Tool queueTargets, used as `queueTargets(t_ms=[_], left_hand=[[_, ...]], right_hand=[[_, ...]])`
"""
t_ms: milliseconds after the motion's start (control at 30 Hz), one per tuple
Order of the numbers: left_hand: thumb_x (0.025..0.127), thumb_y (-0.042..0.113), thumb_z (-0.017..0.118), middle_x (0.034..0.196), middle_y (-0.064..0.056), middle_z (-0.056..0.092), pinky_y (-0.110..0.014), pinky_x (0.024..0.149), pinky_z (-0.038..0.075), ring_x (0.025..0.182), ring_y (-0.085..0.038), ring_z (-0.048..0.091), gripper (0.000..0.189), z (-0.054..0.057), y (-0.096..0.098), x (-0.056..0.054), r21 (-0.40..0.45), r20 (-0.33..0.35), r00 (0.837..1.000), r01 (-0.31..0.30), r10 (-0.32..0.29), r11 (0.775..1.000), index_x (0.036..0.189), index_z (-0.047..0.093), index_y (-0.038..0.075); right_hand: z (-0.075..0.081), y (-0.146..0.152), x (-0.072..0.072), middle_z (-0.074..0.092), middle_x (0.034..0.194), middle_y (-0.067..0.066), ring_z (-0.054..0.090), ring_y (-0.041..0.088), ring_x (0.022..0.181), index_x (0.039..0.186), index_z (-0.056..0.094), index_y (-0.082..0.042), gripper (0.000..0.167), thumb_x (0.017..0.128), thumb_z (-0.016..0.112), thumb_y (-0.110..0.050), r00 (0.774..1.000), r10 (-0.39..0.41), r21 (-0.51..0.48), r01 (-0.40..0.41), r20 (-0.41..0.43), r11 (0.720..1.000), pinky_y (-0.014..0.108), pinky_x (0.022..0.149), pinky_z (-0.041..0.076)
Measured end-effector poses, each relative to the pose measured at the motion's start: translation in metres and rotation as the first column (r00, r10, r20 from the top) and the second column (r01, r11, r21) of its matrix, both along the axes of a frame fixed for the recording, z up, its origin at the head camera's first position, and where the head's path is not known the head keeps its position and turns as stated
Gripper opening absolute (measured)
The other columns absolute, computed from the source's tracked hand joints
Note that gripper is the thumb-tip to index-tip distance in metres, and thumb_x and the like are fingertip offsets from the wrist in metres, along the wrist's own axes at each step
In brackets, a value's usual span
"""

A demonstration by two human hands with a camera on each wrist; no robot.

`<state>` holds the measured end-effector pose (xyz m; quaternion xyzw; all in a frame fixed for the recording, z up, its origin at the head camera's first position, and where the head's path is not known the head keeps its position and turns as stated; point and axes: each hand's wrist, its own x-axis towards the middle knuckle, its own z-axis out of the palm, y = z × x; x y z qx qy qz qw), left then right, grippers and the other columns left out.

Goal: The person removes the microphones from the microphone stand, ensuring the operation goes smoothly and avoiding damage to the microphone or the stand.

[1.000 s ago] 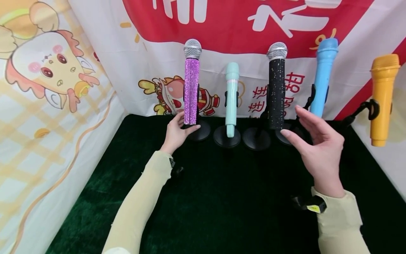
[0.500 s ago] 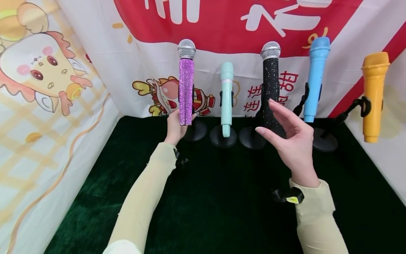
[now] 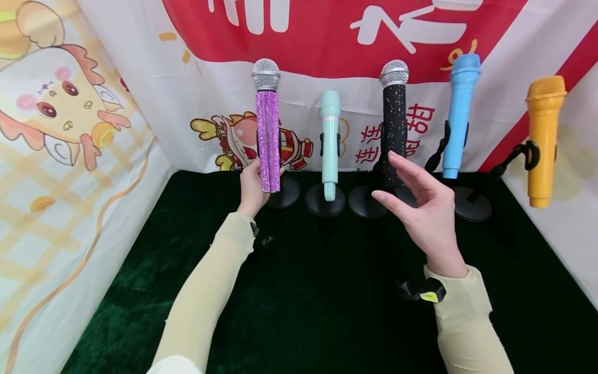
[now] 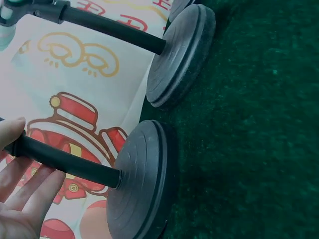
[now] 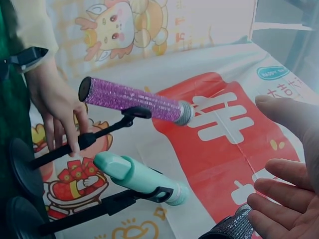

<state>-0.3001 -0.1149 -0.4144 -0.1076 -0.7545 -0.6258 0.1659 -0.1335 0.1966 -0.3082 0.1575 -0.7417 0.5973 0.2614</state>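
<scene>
My left hand (image 3: 252,189) reaches behind the glittery purple microphone (image 3: 268,140) and grips the black pole of its microphone stand (image 4: 75,162). Thumb and fingers wrap the upper pole in the left wrist view, above the round base (image 4: 137,184). The purple microphone sits in the stand's clip, silver head up. My right hand (image 3: 427,218) holds nothing; its thumb and fingers are spread apart in front of the lower part of the black speckled microphone (image 3: 394,114). Between the hands, a mint-green microphone (image 3: 330,145) rests in its own stand.
A blue microphone (image 3: 460,114) and a yellow microphone (image 3: 544,140) stand to the right, clipped on black stands. Dark green cloth (image 3: 327,301) covers the table. A printed red and white backdrop (image 3: 308,41) hangs close behind the row.
My left hand has gone from the purple microphone's lower end to the stand pole behind it. My right hand has moved left, in front of the black microphone. The view has shifted slightly.
</scene>
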Motion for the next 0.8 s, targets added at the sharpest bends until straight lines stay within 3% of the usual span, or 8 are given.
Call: queueTargets(t_ms=[67, 100, 167, 300, 467, 800], left_hand=[[0.092, 0.015, 0.079, 0.104, -0.012, 0.074, -0.024, 0.079, 0.057, 0.088, -0.012, 0.07, 0.024, 0.0, -0.002, 0.005, 0.021, -0.009, 1.0, 0.008, -0.008, 1.0, 0.111, 0.071, 0.003], [0.09, 0.017, 0.081, 0.1, -0.01, 0.075, -0.022, 0.074, 0.056, 0.085, -0.01, 0.07, 0.025, -0.001, -0.004, 0.008, -0.085, -0.05, 0.998, -0.044, 0.04, 0.995, 0.109, 0.071, 0.005], [0.09, 0.016, 0.081, 0.098, -0.007, 0.075, -0.023, 0.073, 0.055, 0.085, -0.013, 0.072, 0.023, -0.001, -0.007, 0.014, -0.129, -0.076, 0.996, -0.062, 0.053, 0.99, 0.108, 0.072, 0.005], [0.091, 0.003, 0.076, 0.096, -0.006, 0.075, -0.029, 0.076, 0.056, 0.088, -0.017, 0.072, 0.015, 0.001, -0.01, 0.028, -0.153, -0.125, 0.992, -0.047, 0.028, 0.987, 0.106, 0.072, 0.005], [0.09, -0.007, 0.072, 0.095, -0.005, 0.074, -0.03, 0.078, 0.057, 0.089, -0.015, 0.071, 0.019, 0.005, -0.009, 0.049, -0.178, -0.201, 0.98, -0.036, 0.0, 0.983, 0.104, 0.072, 0.006], [0.085, -0.015, 0.07, 0.093, -0.003, 0.075, -0.028, 0.07, 0.06, 0.082, -0.016, 0.073, 0.027, 0.009, 0.004, 0.095, -0.186, -0.237, 0.962, 0.089, -0.133, 0.979, 0.102, 0.072, 0.006]], right_hand=[[0.001, 0.0, 0.001, 0.061, 0.14, 0.011, 0.055, 0.023, 0.131, 0.136, 0.064, -0.004, 0.059, 0.081, 0.081, 0.011, 1.0, -0.002, 0.011, 0.002, 0.002, 1.0, 0.034, 0.11, 0.042], [0.002, -0.001, 0.002, 0.061, 0.141, 0.01, 0.055, 0.023, 0.131, 0.136, 0.064, -0.005, 0.059, 0.081, 0.081, 0.011, 1.0, -0.004, 0.018, 0.004, 0.004, 1.0, 0.034, 0.11, 0.042], [0.005, -0.002, 0.004, 0.061, 0.14, 0.009, 0.055, 0.023, 0.131, 0.136, 0.064, -0.005, 0.059, 0.082, 0.08, 0.011, 1.0, -0.006, 0.03, 0.005, 0.009, 1.0, 0.034, 0.11, 0.043], [0.004, -0.002, 0.005, 0.061, 0.14, 0.007, 0.055, 0.022, 0.131, 0.137, 0.064, -0.006, 0.06, 0.081, 0.081, 0.009, 1.0, -0.009, 0.049, 0.008, 0.021, 0.999, 0.034, 0.11, 0.043], [-0.001, 0.001, 0.002, 0.061, 0.14, 0.006, 0.055, 0.021, 0.132, 0.136, 0.065, -0.007, 0.06, 0.081, 0.081, 0.01, 1.0, -0.005, 0.05, 0.003, 0.025, 0.999, 0.034, 0.11, 0.043], [-0.004, 0.001, 0.003, 0.061, 0.14, 0.004, 0.055, 0.02, 0.131, 0.137, 0.065, -0.009, 0.06, 0.082, 0.082, 0.007, 0.999, 0.005, 0.074, -0.008, 0.041, 0.997, 0.033, 0.109, 0.043]])
